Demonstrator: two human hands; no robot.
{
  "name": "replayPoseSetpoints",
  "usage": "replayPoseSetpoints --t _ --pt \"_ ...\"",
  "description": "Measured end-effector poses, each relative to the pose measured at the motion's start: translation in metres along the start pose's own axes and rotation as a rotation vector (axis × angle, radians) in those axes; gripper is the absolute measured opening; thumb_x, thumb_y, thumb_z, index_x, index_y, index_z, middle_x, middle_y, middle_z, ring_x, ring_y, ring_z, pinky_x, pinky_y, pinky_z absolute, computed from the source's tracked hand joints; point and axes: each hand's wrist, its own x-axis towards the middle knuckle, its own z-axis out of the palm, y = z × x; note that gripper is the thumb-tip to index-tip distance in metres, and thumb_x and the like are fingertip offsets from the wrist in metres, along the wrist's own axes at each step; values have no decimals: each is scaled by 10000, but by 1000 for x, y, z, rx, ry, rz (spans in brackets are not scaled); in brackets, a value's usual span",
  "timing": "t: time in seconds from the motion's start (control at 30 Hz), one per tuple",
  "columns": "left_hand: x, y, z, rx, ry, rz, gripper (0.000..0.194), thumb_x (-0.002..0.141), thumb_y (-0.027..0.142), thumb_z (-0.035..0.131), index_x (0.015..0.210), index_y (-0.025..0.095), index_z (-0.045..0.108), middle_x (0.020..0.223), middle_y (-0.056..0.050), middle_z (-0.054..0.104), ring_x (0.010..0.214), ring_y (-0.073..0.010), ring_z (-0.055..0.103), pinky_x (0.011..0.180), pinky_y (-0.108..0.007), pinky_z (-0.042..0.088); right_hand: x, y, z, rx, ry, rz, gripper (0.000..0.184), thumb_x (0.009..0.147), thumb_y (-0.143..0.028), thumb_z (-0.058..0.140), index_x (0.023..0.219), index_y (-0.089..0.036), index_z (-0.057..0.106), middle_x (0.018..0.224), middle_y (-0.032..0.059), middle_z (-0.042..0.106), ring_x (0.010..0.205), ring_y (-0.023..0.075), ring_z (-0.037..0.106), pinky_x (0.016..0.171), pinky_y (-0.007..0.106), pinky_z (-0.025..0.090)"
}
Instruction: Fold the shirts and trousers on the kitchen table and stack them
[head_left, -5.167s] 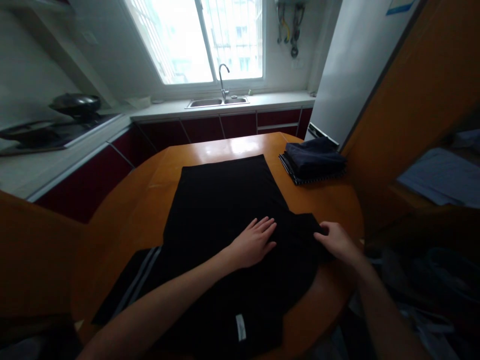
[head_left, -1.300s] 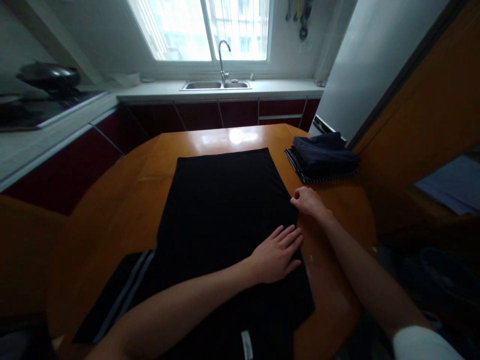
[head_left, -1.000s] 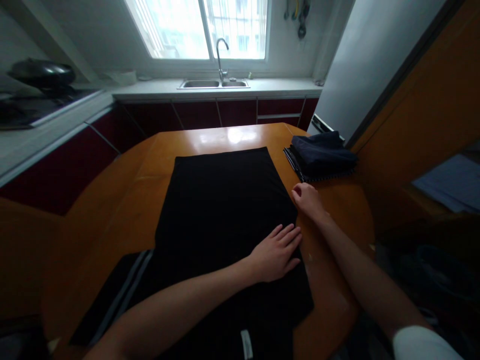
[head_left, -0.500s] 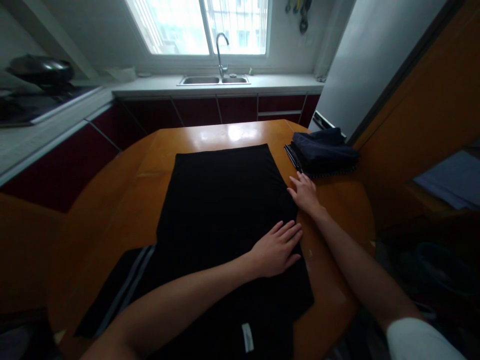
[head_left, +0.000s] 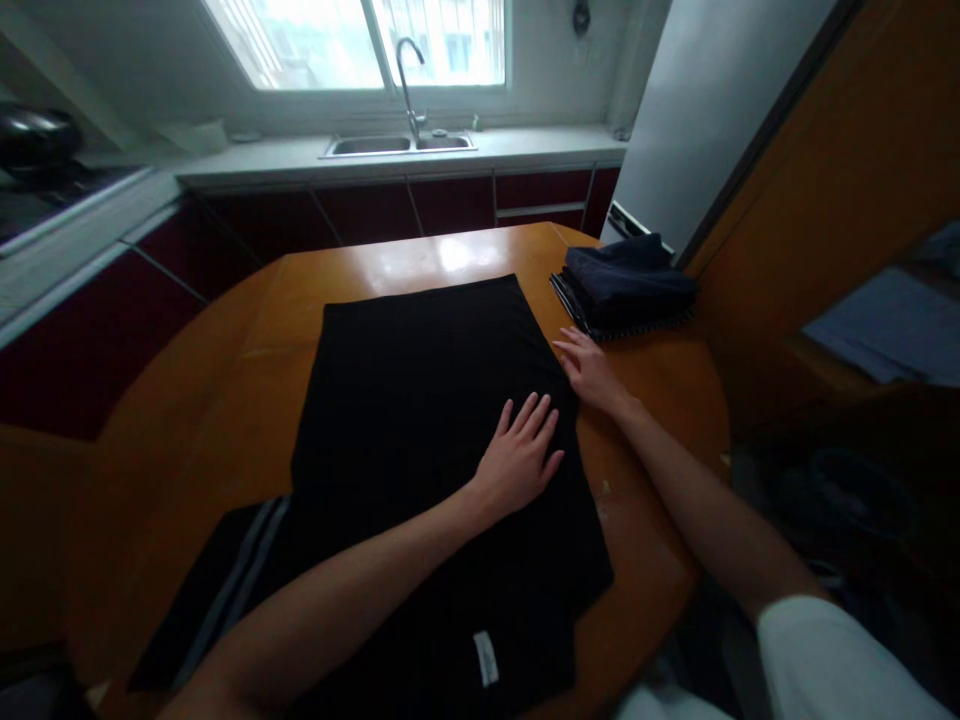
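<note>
A black garment [head_left: 420,390], seemingly a shirt, lies spread flat on the wooden table [head_left: 202,420]. Its sleeve with two grey stripes sticks out at the lower left, and a white label [head_left: 485,658] shows near the bottom edge. My left hand [head_left: 519,452] rests palm down on the right part of the cloth, its fingers outstretched. Just beyond it, my right hand [head_left: 589,370] is at the garment's right edge with fingers extended; whether it touches the cloth I cannot tell.
A stack of folded dark clothes [head_left: 630,285] sits at the table's back right. Behind the table runs a counter with a sink [head_left: 375,146] and faucet [head_left: 409,90]. A pan [head_left: 37,140] is on the stove at left; a fridge [head_left: 712,120] stands at right.
My left hand has slid away from the garment's right edge, inward and slightly up over the cloth. My right hand stays by the edge. The whole view has shifted a little.
</note>
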Motion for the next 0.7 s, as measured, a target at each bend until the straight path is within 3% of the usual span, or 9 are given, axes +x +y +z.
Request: replayPoseSetpoints --t 0.13,0.27,0.37,0.6,0.7 --pt "-3 9 -1 -60 -79 207 595 1037 448 366 1542 133 364 1648 -117 279 1551 -249 157 1259 -459 112 -5 -13 3 101 -202 -129 412 977 -240 490 1366 -242 627 1566 67 454 1507 226 295 1223 513 259" --pt "-8 14 0 -95 -137 260 823 983 637 393 1575 79 267 1655 -176 215 1554 -282 127 1253 -476 81 -7 -16 10 68 -340 -123 443 968 -243 530 1406 -270 589 1575 79 437 1508 253 293 1212 577 226" --pt "-15 19 -1 -115 -162 313 962 937 731 401 1588 49 207 1658 -210 157 1556 -308 80 1249 -493 44 -6 -15 10 44 -353 -119 464 966 -239 537 1429 -255 566 1571 98 439 1502 255 309 1211 571 225" --pt "-24 34 -5 -201 -204 427 1052 915 780 391 1601 29 122 1653 -218 155 1557 -304 64 1253 -514 42 -6 -16 7 28 -358 -135 455 977 -245 533 1430 -222 565 1576 117 428 1504 255 302 1217 551 229" --pt "-23 34 -9 -235 -212 496 974 936 726 441 1609 80 160 1659 -178 184 1555 -299 96 1253 -529 79 -6 -15 7 42 -354 -133 456 975 -248 540 1430 -238 565 1576 110 430 1505 250 300 1218 552 225"
